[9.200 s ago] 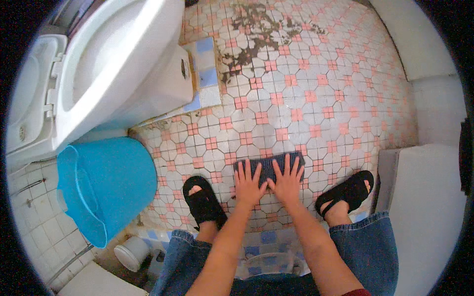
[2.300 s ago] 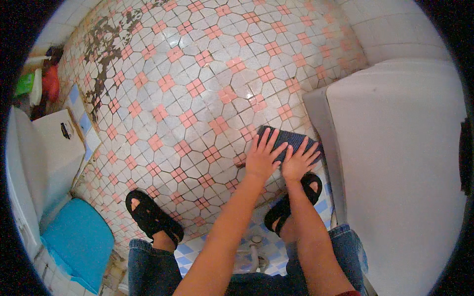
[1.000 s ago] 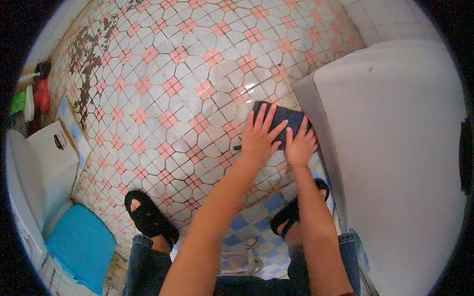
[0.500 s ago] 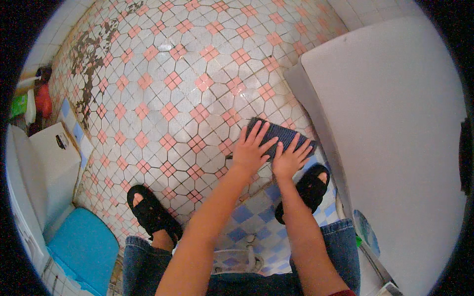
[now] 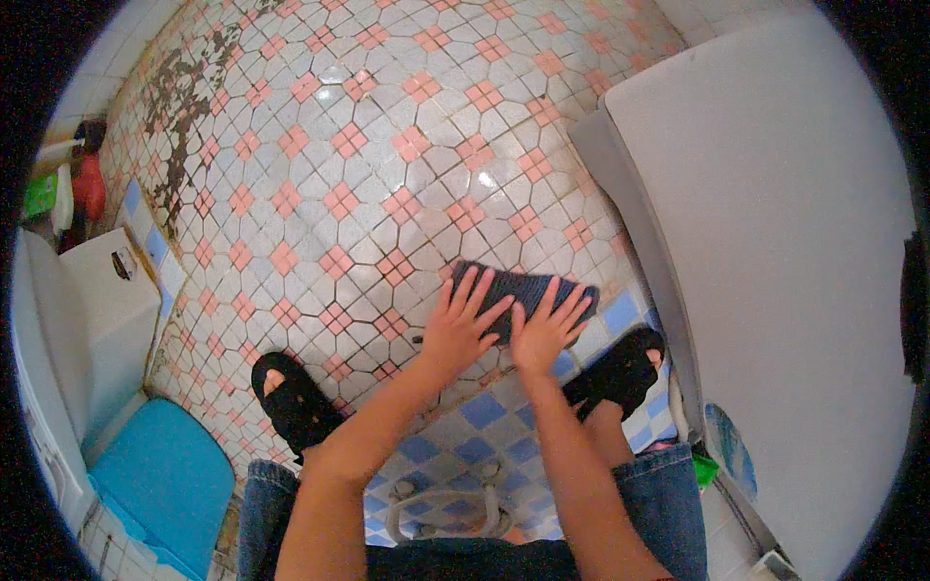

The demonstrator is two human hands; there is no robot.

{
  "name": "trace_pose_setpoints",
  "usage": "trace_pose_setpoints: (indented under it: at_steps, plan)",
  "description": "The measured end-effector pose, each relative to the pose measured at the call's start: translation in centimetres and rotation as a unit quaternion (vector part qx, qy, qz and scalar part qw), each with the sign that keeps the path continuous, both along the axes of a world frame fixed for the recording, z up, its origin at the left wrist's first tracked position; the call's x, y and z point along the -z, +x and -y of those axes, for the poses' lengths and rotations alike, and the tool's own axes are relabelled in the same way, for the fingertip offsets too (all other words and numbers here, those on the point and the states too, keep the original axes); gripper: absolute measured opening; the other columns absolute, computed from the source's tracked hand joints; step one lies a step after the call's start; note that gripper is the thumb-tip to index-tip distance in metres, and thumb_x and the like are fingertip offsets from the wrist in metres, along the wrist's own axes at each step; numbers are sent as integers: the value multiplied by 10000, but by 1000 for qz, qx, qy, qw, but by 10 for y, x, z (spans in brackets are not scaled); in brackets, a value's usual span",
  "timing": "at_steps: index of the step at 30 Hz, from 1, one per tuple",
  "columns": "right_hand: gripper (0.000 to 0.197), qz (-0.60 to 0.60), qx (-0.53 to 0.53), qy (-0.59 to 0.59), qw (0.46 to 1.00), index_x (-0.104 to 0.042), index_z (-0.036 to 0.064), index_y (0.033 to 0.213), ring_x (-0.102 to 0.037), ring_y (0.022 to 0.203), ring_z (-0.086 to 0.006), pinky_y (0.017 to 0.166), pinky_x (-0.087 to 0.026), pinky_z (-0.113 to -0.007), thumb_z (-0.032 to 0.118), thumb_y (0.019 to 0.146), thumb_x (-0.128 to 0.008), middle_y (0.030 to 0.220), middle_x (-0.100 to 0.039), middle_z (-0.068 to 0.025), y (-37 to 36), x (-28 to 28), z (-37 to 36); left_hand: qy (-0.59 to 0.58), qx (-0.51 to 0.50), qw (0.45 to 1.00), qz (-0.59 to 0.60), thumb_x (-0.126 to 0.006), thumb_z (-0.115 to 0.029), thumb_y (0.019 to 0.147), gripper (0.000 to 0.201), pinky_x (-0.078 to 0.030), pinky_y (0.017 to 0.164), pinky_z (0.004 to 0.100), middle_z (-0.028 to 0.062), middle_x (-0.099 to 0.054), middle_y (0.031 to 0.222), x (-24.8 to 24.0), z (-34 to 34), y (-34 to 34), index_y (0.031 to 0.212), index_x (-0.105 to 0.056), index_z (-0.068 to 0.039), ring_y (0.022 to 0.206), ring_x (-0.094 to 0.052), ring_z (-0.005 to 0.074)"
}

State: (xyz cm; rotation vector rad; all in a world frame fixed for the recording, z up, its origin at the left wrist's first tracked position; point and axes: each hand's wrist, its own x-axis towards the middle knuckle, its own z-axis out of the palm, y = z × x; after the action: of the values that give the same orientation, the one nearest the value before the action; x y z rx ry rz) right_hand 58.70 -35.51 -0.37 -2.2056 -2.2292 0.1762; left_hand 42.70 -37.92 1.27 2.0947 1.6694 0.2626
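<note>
A dark blue-grey ribbed cloth [image 5: 524,287] lies folded flat on the tiled floor in front of me. My left hand [image 5: 453,331] presses on its left part, fingers stretched out and spread. Beside it, my right hand [image 5: 541,339] lies flat on the cloth's right part, fingers also apart. Neither hand is closed round the cloth. The palms hide part of its near edge.
Pink and white tiles [image 5: 339,198] cover the floor, with worn dark patches at far left. My black sandals [image 5: 294,405] flank blue and white tiles with a white pipe [image 5: 492,504]. A large grey panel [image 5: 765,242] stands right; a turquoise lid [image 5: 170,479] is at left.
Both hands and the cloth have moved left and a little nearer to me. The hands remain flat on it. My right foot has shifted slightly right.
</note>
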Motion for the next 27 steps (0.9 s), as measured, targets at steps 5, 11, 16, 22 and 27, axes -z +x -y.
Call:
trace_pose_setpoints:
  at_steps: [5,11,16,22,27]
  plan:
    - [716,25,-56,54,997,-336,138,1464,-196,1386,-485,1085,-135,-656,522,888,-521,1515,-227,-261,15,2,-100,34,-88,995,23,-671,-423,786,695,-231,1094,584,155,-235,1550,3,-73,27,1419,-425,-278,1418,-216,379]
    - [662,-17,-77,60,995,-365,135,1443,-213,1384,-474,1060,-184,-674,440,892,-568,1524,-214,-244,26,0,-104,31,-21,995,92,-669,-369,802,672,-243,1099,559,138,-258,1542,7,-94,-12,1418,-423,-264,1399,-249,388]
    - [736,16,-2,45,999,-313,142,1476,-182,1381,-505,1053,-159,-694,454,871,-593,1522,-185,-266,39,4,-68,12,-60,998,-3,-647,-344,822,624,-226,1122,511,129,-256,1548,8,-49,-61,1408,-442,-277,1417,-238,361]
    - [745,2,-45,-32,998,-262,110,1493,-159,1400,-486,1071,-160,-671,496,907,-513,1515,-198,-283,26,-11,-137,36,-92,995,7,-622,-353,823,553,-216,1126,516,135,-251,1554,17,-26,-74,1361,-512,-288,1422,-234,371]
    - [754,39,-95,-46,994,-271,58,1483,-96,1436,-448,1084,-135,-659,495,913,-501,1558,-123,-244,32,-8,-63,36,-101,994,11,-644,-359,809,555,-244,1114,523,148,-281,1538,11,-24,-74,1348,-521,-309,1408,-270,371]
